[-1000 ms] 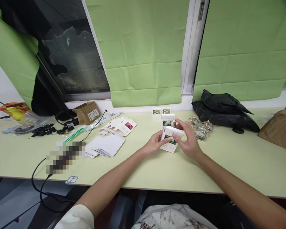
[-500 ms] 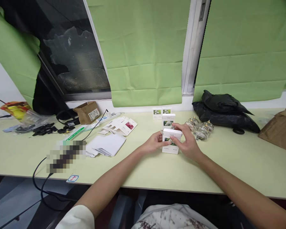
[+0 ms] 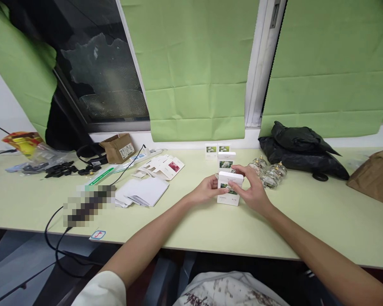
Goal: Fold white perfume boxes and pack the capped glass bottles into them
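Note:
A small white box (image 3: 229, 199) with a flower picture stands upright on the table, its lower edge close to the tabletop. My left hand (image 3: 207, 190) is closed around its left side, thumb across the front. From the right, my right hand (image 3: 250, 189) grips the same box, thumb on the picture and fingers behind the top, partly hidden. Just behind it stands a similar white box (image 3: 226, 160). Two more flower boxes, a left one (image 3: 211, 151) and a right one (image 3: 224, 148), stand farther back. Several clear round bottles with gold tops (image 3: 273, 174) lie to the right.
Flattened cartons (image 3: 170, 166) and white folded sheets (image 3: 147, 191) lie left of my hands. A brown box (image 3: 118, 148), black cables and a blurred dark object (image 3: 91, 206) are farther left. Black plastic bags (image 3: 301, 148) and a brown package (image 3: 375, 176) are on the right.
The camera view has shifted slightly. Both hands keep nearly the same hold on the white box, with only a tiny shift of the right thumb.

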### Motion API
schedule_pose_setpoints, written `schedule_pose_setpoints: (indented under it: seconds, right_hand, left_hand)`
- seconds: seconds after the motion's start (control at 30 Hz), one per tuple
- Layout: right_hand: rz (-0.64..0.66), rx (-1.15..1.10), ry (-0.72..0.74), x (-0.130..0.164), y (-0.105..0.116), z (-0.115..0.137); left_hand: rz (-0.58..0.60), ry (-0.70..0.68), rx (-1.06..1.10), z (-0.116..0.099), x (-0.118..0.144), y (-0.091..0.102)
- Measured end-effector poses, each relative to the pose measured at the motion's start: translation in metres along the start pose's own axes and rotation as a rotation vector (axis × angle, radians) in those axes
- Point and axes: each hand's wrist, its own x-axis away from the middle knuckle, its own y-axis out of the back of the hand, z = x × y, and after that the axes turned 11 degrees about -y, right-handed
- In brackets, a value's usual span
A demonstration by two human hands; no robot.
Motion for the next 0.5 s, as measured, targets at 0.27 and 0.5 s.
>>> schedule_pose_setpoints:
  seconds: [0.27, 0.5]
  right_hand:
    - [0.006, 0.014, 0.021, 0.0, 0.0017, 0.0015]
    - [0.049, -0.011, 0.038, 0.0028, 0.0006, -0.0004]
  left_hand:
    - [-0.01, 0.007, -0.02, 0.0003, 0.0008, 0.0014]
    - [0.012, 0.003, -0.021, -0.0024, 0.0012, 0.0012]
